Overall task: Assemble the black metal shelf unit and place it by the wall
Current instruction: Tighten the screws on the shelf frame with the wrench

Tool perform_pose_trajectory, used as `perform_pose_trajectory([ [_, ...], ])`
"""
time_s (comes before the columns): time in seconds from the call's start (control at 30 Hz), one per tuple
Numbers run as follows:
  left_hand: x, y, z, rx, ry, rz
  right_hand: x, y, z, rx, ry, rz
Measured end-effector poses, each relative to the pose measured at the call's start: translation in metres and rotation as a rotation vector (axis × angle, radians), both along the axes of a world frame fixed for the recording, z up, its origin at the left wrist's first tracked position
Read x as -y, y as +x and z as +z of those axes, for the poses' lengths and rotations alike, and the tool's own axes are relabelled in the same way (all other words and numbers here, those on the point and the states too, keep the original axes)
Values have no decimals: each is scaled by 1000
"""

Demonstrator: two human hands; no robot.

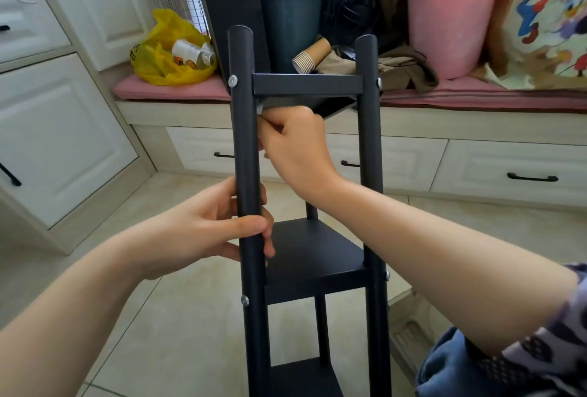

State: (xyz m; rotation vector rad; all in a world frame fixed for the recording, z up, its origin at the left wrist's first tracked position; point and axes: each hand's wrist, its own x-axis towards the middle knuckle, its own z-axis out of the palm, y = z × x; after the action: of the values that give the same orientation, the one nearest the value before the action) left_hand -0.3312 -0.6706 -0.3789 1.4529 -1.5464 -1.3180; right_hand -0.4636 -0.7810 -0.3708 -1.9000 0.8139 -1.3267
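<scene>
Your left hand (222, 228) is clamped on the near left post (243, 110) of the tall black metal shelf unit (308, 84), fingers and thumb wrapped right round the tube, just above the middle shelf (314, 250). Your right hand (295, 145) reaches in between the two near posts and sits tight under the top shelf's left corner. Its fingers are curled and pinched together on a small grey piece (260, 109) pressed against that post; it is mostly hidden, so it may be a tool or a fitting, and you can't tell which from here.

The unit stands straight in front of you, between your forearms, over the beige tiled floor (158, 333). The near right post (368, 142) rises alongside your right wrist. Silver screw heads (232, 80) show on the outer faces of both posts at the top shelf and again at the middle shelf. A lower shelf (305, 377) peeks in at the bottom edge.

Behind the unit runs the white window seat with a pink cushion (178, 91). It carries a yellow plastic bag (168, 56), a dark grey bin (292, 24), a tipped ribbed paper cup (309, 58) and a pink plastic bucket (451, 31).
</scene>
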Motion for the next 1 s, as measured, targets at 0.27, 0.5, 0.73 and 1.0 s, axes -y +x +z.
perform_pose_trajectory([
  [0.27, -3, -1, 2, 2, -4, 35, -2, -21, 10, -77, 54, 55],
  [0.5, -5, 0, 2, 17, 0, 17, 4, -36, 12, -144, 124, 62],
  [0.73, -3, -1, 1, 5, 6, 3, 0, -34, 18, -159, 121, 73],
  [1.0, -2, -1, 1, 3, 10, 1, 1, -31, 16, -88, 79, 68],
])
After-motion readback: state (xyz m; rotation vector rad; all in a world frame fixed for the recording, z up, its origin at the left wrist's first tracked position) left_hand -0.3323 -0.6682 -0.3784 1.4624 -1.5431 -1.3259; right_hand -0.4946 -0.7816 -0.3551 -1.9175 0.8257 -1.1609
